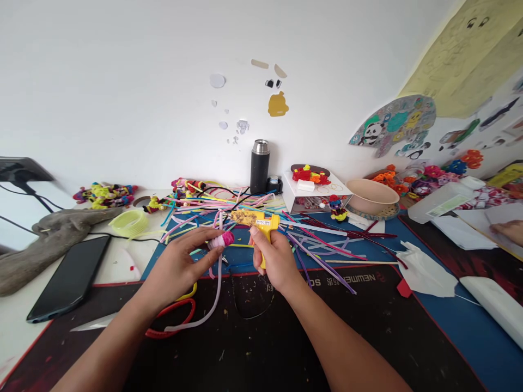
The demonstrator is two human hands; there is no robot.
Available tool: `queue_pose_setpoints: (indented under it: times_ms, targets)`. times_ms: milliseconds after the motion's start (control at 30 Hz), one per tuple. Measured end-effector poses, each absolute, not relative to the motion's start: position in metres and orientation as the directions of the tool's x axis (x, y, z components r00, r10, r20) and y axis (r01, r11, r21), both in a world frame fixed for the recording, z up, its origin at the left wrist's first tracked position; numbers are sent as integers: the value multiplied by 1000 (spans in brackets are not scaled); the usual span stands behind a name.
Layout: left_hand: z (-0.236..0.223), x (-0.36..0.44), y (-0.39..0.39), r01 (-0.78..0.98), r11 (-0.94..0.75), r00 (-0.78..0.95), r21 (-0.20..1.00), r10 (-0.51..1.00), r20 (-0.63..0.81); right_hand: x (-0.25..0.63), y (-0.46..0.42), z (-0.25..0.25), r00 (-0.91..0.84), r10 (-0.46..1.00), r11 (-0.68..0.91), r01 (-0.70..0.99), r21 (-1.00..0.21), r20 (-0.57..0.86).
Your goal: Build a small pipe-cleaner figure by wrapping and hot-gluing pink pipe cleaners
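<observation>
My left hand [183,261] pinches a small pink and magenta bundle of fuzzy pipe cleaners [224,240]. A pale lilac pipe cleaner [218,291] hangs from it in a curve down to the mat. My right hand [274,256] is wrapped round the handle of a yellow hot glue gun [249,219], whose stained nozzle end points left, just above and beside the bundle. A clear glue stick [300,224] juts out of the gun's back. Below my left wrist lie scissors with red handles [174,318], partly hidden by my forearm.
Many coloured pipe cleaners [327,242] lie across the blue mat. Behind them stand a black thermos [260,169], a white box [318,193] and a beige bowl [372,193]. At left are a phone [69,277] and a driftwood piece [61,234]. Another person's hand [509,231] shows at right.
</observation>
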State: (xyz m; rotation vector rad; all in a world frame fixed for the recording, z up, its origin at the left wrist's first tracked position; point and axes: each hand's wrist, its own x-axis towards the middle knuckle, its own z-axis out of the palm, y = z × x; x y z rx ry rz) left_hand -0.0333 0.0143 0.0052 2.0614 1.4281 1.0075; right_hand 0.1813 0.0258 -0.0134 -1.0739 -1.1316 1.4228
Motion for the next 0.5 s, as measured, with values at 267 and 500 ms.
queue_pose_setpoints:
  times_ms: [267,500]
  targets:
    - [6,-34,13,632,-344,170,694,936,308,182,25,-12,-133,989,-84,-151,-985,-63]
    - [5,-34,13,621,-355,173,699,932,319,182,25,-14,-139,988,-79,-145,-986,-59]
